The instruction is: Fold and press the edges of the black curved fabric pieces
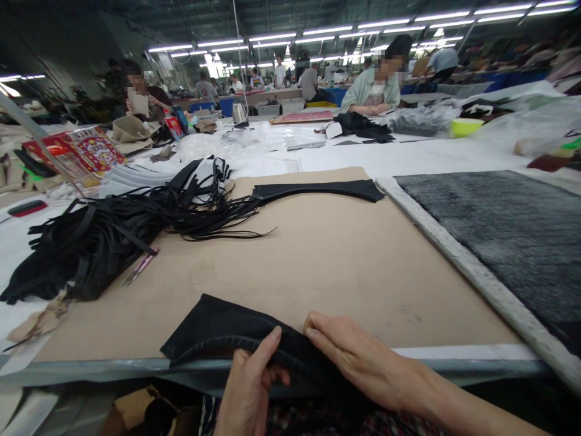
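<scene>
A black curved panel [218, 327], of leather or fabric, lies partly on the table's front edge and hangs over it toward me. Pale stitch-like marks run along its inner curve. My left hand [254, 381] grips that curved edge, thumb on top and fingers underneath. On the far edge of the same panel, my right hand [349, 345] is closed with its fingers pressed together. The panel's lower end disappears in shadow below my right wrist. A similar black panel [318, 190] lies flat at the far side of the tan board [290, 266].
Left of the board is a heap of black strips [104, 236], with pink-handled snips [141, 266] beside it. A dark grey textured slab [494, 230] with a pale edge lies at right. Across the white table, a person [379, 85] leans over black material [363, 124].
</scene>
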{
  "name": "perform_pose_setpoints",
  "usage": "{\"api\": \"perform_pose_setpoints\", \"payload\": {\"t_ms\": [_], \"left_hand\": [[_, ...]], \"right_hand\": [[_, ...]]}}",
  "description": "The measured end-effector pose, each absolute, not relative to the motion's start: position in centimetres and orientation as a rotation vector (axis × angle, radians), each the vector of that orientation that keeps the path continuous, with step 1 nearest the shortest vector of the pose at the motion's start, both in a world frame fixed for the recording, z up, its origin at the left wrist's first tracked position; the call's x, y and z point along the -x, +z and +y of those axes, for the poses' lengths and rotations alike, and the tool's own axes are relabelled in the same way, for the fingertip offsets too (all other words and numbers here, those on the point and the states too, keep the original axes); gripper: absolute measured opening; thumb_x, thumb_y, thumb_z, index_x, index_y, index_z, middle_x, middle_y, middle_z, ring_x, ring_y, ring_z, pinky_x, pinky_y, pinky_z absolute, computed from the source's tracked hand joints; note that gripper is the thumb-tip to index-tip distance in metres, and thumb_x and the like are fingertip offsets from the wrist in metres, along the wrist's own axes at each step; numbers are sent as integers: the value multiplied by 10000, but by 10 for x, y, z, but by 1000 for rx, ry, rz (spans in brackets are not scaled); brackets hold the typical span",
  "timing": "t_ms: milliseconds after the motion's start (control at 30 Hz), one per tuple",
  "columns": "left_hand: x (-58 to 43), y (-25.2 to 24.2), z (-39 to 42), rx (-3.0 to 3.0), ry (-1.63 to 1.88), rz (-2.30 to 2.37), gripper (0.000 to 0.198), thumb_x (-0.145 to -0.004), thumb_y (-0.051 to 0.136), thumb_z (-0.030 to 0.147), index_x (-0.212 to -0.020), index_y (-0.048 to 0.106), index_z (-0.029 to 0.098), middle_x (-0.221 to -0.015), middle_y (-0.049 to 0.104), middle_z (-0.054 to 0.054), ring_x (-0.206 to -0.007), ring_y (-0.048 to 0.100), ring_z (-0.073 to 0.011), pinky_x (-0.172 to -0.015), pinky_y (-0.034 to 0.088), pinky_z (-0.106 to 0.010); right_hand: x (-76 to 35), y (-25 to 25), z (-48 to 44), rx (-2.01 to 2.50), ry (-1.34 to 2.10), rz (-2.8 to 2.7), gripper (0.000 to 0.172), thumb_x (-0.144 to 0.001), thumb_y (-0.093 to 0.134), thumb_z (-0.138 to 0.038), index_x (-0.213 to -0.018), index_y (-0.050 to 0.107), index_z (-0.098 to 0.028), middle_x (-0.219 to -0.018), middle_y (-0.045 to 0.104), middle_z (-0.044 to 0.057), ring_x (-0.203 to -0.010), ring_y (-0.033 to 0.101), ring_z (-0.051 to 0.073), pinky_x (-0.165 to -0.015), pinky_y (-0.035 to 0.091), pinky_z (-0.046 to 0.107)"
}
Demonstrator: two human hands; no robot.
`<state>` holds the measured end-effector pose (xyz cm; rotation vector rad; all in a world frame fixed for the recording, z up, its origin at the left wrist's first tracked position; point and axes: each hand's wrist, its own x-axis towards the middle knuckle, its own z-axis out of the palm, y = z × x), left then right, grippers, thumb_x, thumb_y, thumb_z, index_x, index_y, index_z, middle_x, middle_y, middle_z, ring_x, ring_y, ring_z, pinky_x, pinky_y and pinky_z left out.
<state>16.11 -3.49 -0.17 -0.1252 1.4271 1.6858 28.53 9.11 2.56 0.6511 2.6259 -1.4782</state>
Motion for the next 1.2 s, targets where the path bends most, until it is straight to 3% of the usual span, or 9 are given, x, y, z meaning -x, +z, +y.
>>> {"api": "perform_pose_setpoints", "payload": {"t_ms": [333,533,667,1033,1200], "left_hand": [[-155,-5,-38,88,1711,1340,348,-635,853,387,-736,636,134,-718,607,-7,-601,541,-123,-438,435,-226],[-157,-10,-38,154,1716,1412,396,-553,890,390,-704,613,150,-680,592,6,-597,556,-140,-432,447,-237],[-158,-7,-37,111,1702,1385,370,-589,872,398,-739,649,143,-695,609,-2,-585,541,-131,-443,439,-231],[-157,-10,-38,82,1735,1332,350,-617,869,391,-714,662,126,-689,612,-9,-581,532,-121,-437,431,-224],[-156,-8,-37,126,1705,1359,380,-582,895,376,-748,664,123,-713,620,-10,-586,527,-117,-446,431,-229]], "right_hand": [[-287,18,87,-615,-1384,2738,245,-1026,315,-290,-863,473,-200,-854,574,28,-784,542,165,-709,424,295],[-281,29,87,-593,-1432,2771,307,-1044,263,-283,-872,504,-201,-843,594,29,-778,566,153,-746,461,285],[-271,32,86,-552,-1439,2800,329,-1043,257,-259,-832,502,-200,-793,608,30,-721,567,146,-692,461,260],[-267,14,77,-589,-1259,2902,200,-1003,352,-179,-817,420,-201,-850,553,29,-759,518,165,-671,402,279],[-271,22,81,-598,-1423,2755,218,-1031,306,-233,-866,445,-202,-857,557,29,-780,537,162,-719,424,282]]}}
